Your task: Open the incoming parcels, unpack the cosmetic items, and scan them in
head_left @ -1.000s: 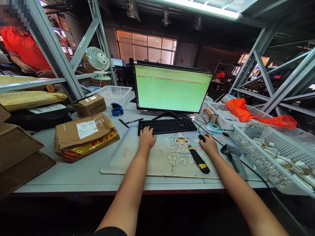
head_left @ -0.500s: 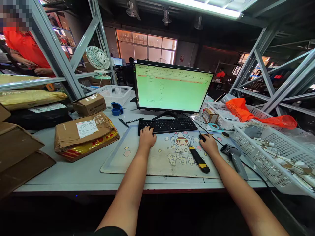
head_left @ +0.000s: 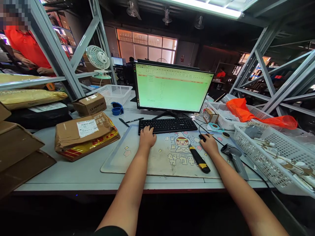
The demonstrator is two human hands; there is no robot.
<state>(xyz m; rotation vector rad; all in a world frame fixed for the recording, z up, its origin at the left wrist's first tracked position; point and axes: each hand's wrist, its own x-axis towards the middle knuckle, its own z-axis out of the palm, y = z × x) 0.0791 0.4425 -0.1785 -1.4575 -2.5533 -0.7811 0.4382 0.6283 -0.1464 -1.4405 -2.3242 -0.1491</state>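
My left hand (head_left: 147, 137) rests on the left front edge of the black keyboard (head_left: 169, 125), fingers curled onto the keys, holding nothing. My right hand (head_left: 209, 143) is cupped over a black mouse (head_left: 201, 137) on the printed desk mat (head_left: 169, 155). Between my hands lies a black and yellow box cutter (head_left: 199, 159). The monitor (head_left: 172, 88) behind the keyboard shows a green spreadsheet. A grey barcode scanner (head_left: 233, 156) lies just right of my right wrist.
A taped brown parcel (head_left: 83, 135) and a small carton (head_left: 90, 104) lie at the left, more parcels on the left shelf. White baskets (head_left: 268, 154) line the right. A fan (head_left: 98, 60) and a person in an orange shirt (head_left: 27, 47) are at the back left.
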